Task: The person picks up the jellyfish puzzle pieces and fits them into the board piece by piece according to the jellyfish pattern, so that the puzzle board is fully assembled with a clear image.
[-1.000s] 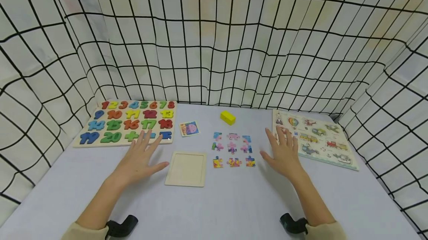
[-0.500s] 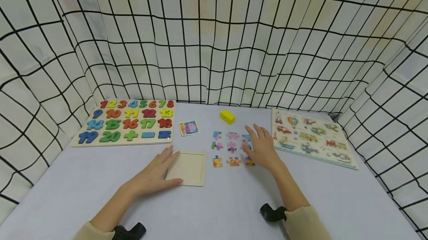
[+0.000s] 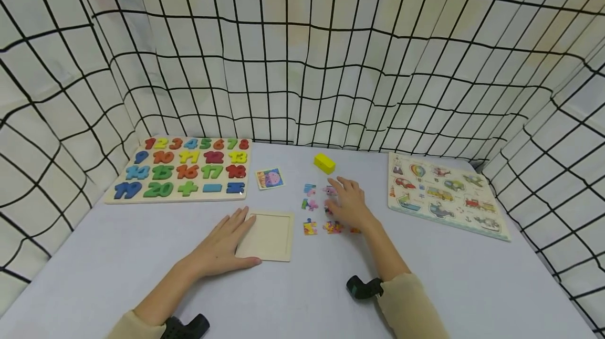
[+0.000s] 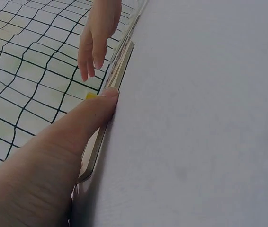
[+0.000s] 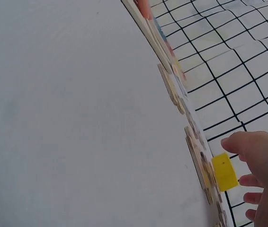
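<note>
A square wooden puzzle tray (image 3: 266, 236) lies flat at mid-table. My left hand (image 3: 219, 247) lies along its left side, fingers straight, and in the left wrist view the thumb (image 4: 93, 111) rests at the tray's near edge. To the right, several pink, blue and yellow jigsaw pieces (image 3: 310, 228) are laid out in rows. Over the right-hand part of these rows hovers my right hand (image 3: 348, 203), fingers spread and slightly bent, with nothing seen in its hold. It hides some of the pieces. The right wrist view shows its thumb and fingertips above the piece edges (image 5: 198, 163).
A yellow block (image 3: 324, 163) and a small picture card (image 3: 270, 178) sit behind the pieces. A number board (image 3: 222, 197) stands at the left back, a vehicle picture board (image 3: 449, 217) at the right. Black-lined netting (image 3: 302, 76) encloses the table's back and sides.
My left hand has come down from beside the number board to the tray's left side. The right hand has moved left, away from the vehicle board, to above the jigsaw pieces.
</note>
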`<act>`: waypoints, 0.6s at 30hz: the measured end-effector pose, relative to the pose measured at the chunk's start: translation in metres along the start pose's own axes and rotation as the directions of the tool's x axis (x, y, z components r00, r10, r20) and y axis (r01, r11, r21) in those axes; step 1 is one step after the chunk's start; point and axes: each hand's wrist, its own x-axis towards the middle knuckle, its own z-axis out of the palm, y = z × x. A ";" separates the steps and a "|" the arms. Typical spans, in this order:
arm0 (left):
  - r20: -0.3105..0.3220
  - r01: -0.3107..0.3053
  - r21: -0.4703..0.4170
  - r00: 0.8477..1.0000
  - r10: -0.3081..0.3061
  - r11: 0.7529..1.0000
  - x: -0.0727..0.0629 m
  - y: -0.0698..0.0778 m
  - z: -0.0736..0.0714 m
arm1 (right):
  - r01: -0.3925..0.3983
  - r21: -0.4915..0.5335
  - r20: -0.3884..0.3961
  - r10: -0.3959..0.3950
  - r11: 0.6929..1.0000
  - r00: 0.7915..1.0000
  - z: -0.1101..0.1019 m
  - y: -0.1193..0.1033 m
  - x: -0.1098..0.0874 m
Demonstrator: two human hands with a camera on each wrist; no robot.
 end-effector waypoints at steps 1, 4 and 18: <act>-0.006 -0.002 0.003 1.000 0.002 1.000 0.000 0.001 0.000 | -0.001 0.006 0.007 0.001 1.000 1.000 0.003 -0.001 0.002; 0.007 0.017 0.012 1.000 -0.017 1.000 0.001 0.003 0.002 | 0.025 0.005 0.030 -0.025 1.000 0.999 0.010 -0.001 0.009; -0.034 0.083 0.013 0.996 -0.082 0.996 0.005 0.013 0.006 | 0.043 -0.070 0.025 -0.042 0.997 0.999 0.027 -0.009 0.029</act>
